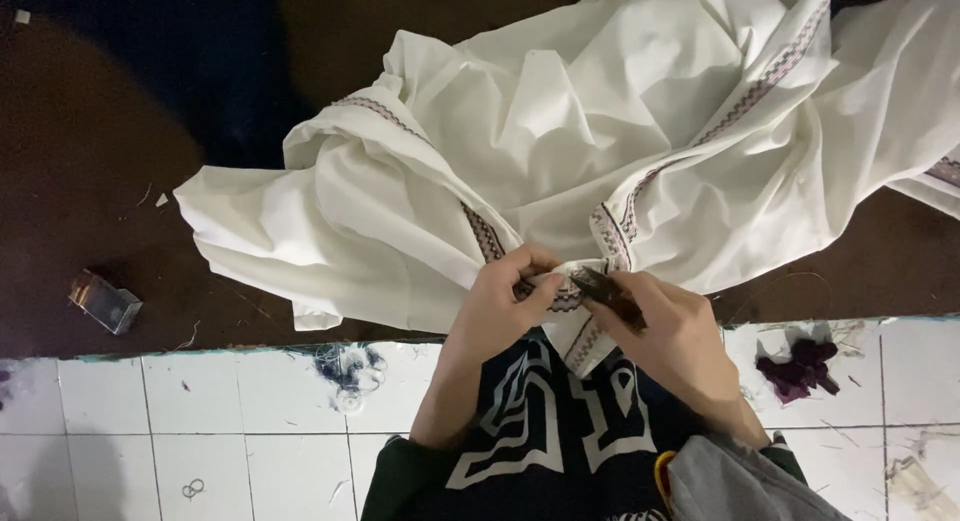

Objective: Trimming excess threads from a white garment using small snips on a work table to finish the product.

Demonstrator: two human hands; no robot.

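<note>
A large white cloth [560, 131] with a patterned embroidered band lies crumpled over a dark floor and reaches down to my lap. My left hand [505, 301] pinches the embroidered edge [565, 296] of the cloth between thumb and fingers. My right hand [675, 336] holds small dark thread snips [605, 286], their tips touching the same embroidered edge right beside my left fingers. Below my hands lies a dark garment with white lettering [550, 421].
A small shiny box [103, 301] sits on the dark floor at left. Tangles of dark thread [345, 366] and a purple fabric scrap [800, 366] lie on the white tiled ledge [200, 411]. Grey cloth [740, 486] is at the bottom right.
</note>
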